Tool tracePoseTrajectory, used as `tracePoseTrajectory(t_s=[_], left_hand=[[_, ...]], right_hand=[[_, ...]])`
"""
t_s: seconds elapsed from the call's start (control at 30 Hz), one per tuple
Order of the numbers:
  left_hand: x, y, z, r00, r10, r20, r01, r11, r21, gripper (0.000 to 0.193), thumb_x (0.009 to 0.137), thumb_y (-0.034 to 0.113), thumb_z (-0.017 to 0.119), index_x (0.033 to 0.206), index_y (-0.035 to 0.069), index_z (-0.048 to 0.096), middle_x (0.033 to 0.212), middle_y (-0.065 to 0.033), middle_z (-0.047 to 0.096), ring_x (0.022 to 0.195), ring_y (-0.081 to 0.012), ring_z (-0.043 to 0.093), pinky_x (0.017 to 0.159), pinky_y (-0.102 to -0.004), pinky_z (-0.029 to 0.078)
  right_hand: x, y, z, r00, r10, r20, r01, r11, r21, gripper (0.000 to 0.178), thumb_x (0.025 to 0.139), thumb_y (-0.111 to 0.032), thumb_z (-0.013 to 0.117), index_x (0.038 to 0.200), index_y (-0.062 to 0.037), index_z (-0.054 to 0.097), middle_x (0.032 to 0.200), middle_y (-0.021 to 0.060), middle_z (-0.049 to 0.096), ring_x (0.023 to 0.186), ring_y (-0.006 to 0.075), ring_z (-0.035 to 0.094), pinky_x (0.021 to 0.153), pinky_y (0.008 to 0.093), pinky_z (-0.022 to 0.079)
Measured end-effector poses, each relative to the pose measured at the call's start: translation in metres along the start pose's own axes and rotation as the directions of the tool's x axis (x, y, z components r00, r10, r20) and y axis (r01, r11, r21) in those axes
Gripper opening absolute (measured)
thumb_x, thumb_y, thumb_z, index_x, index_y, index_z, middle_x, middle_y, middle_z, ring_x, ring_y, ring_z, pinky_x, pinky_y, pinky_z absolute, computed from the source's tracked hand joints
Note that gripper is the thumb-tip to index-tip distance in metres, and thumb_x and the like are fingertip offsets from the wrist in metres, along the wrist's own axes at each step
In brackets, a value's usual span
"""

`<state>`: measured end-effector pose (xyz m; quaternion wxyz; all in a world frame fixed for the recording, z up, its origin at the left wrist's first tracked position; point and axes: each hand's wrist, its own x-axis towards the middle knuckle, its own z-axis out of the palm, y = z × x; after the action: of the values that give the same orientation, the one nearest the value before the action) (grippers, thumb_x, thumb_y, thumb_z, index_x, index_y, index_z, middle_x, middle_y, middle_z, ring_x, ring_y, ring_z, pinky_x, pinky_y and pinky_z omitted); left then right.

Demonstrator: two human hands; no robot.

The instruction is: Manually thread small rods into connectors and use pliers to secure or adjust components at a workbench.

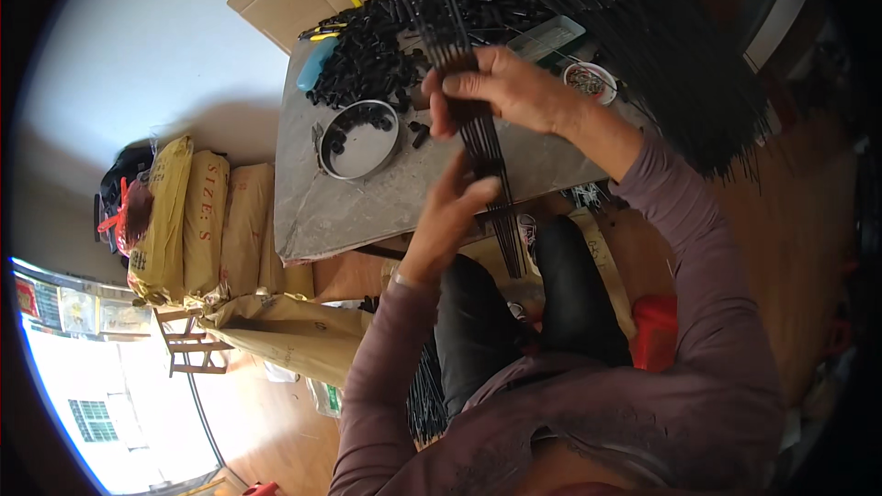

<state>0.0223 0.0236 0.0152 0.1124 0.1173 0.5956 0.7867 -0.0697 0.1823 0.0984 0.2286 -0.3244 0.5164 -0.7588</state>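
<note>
A bundle of thin black rods point(480, 142) slants across the front of the table, its upper part spread into separate rods over the pile. My right hand point(514, 87) is closed around its middle, thumb on the near side and fingers curled round. Lower down, my left hand point(446, 220) grips the same bundle, with the thumb lying across it. The rods' lower ends hang past the table edge above my knees. Left of the bundle sit a round metal pan point(363, 154) with small black pieces and a few loose black pieces point(420, 133).
A heap of short black pieces point(358, 60) covers the table's back. Many long black rods point(661, 64) lie at right, near a white bowl point(590, 83) of small parts and a clear tray point(548, 39). Cardboard point(285, 0) stands behind. Filled sacks point(207, 220) lean at left.
</note>
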Motion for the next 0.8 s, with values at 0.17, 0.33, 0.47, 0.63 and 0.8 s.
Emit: tracePoseTrajectory(t_s=[0.17, 0.33, 0.47, 0.63, 0.8], left_hand=[[0.009, 0.064, -0.002, 0.900, 0.384, -0.205, -0.340, 0.915, 0.219, 0.048, 0.094, 0.024, 0.057, 0.132, -0.002, 0.044, 0.115, -0.0135, 0.061, 0.097, -0.0153, 0.061, 0.086, -0.0293, 0.050], [0.030, 0.092, 0.016, 0.963, 0.262, -0.060, -0.257, 0.963, 0.083, 0.031, 0.096, 0.020, 0.056, 0.118, -0.002, 0.056, 0.095, -0.0098, 0.067, 0.081, -0.0137, 0.065, 0.064, -0.0239, 0.053], [0.029, 0.078, 0.023, 0.919, 0.390, -0.054, -0.379, 0.914, 0.143, 0.022, 0.096, 0.013, 0.054, 0.110, -0.002, 0.060, 0.087, -0.0085, 0.067, 0.085, -0.0206, 0.067, 0.081, -0.0308, 0.053], [0.028, 0.076, 0.029, 0.914, 0.405, -0.029, -0.398, 0.909, 0.125, 0.020, 0.095, 0.012, 0.055, 0.109, -0.002, 0.059, 0.088, -0.0100, 0.067, 0.085, -0.0225, 0.068, 0.083, -0.0345, 0.054], [0.020, 0.081, 0.034, 0.934, 0.349, -0.075, -0.350, 0.937, 0.011, 0.022, 0.095, 0.015, 0.056, 0.110, -0.001, 0.058, 0.090, -0.0064, 0.066, 0.085, -0.0164, 0.066, 0.084, -0.0294, 0.050]], right_hand=[[-0.027, 0.024, 0.023, 0.995, 0.103, -0.004, -0.103, 0.991, -0.089, 0.019, 0.095, -0.009, 0.051, 0.106, 0.0031, 0.060, 0.093, 0.0122, 0.066, 0.087, 0.0212, 0.066, 0.084, 0.0332, 0.054], [-0.027, 0.015, 0.016, 0.975, 0.128, 0.181, -0.026, 0.876, -0.482, 0.022, 0.088, -0.010, 0.060, 0.107, 0.0021, 0.061, 0.095, 0.0062, 0.067, 0.089, 0.0164, 0.064, 0.082, 0.0312, 0.050], [-0.021, -0.029, -0.062, 0.935, 0.253, -0.249, -0.329, 0.358, -0.874, 0.029, 0.081, -0.023, 0.067, 0.101, -0.0024, 0.066, 0.092, 0.0083, 0.069, 0.087, 0.0211, 0.065, 0.076, 0.0324, 0.049], [-0.014, 0.008, -0.152, 0.811, -0.225, -0.540, -0.578, -0.164, -0.799, 0.021, 0.080, -0.024, 0.062, 0.089, -0.0057, 0.068, 0.089, 0.0146, 0.068, 0.086, 0.0308, 0.065, 0.074, 0.0410, 0.050], [-0.021, -0.031, -0.163, 0.634, -0.471, -0.614, -0.698, -0.006, -0.716, 0.017, 0.083, -0.025, 0.056, 0.089, -0.0147, 0.068, 0.090, 0.0117, 0.068, 0.087, 0.0340, 0.065, 0.073, 0.0448, 0.051]])
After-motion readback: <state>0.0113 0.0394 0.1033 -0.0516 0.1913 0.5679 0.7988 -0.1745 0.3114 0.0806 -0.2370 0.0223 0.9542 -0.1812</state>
